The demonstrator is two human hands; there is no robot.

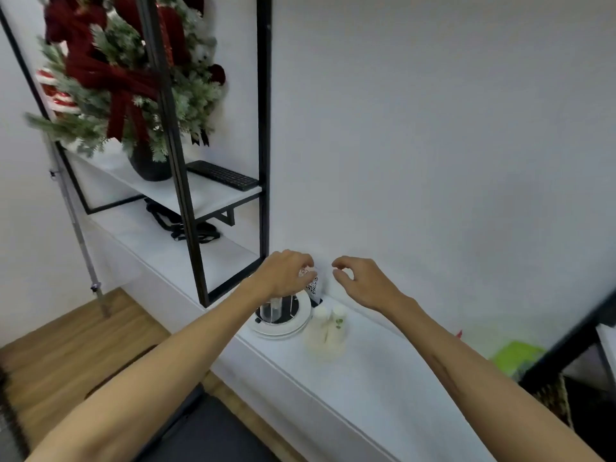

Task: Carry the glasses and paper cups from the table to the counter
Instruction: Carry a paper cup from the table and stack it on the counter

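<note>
On the white counter (pixel 383 378) two upside-down white paper cups (pixel 328 331) stand side by side, one with a small green print. Left of them lies a round white tray (pixel 283 330) with a dark middle, and a clear glass (pixel 271 311) stands upright on it. My left hand (pixel 283 275) is curled over the glass from above, fingers closed around something with a red and black print; what exactly it grips is unclear. My right hand (pixel 360 281) hovers just right of it, above the cups, fingers apart and empty.
A black metal shelf frame (pixel 263 128) rises at the counter's left, holding a festive plant with red bows (pixel 126 78), a black keyboard (pixel 223 175) and black straps (pixel 186 225). A green object (pixel 513 356) sits at the right. Wooden floor (pixel 66 341) lies below left.
</note>
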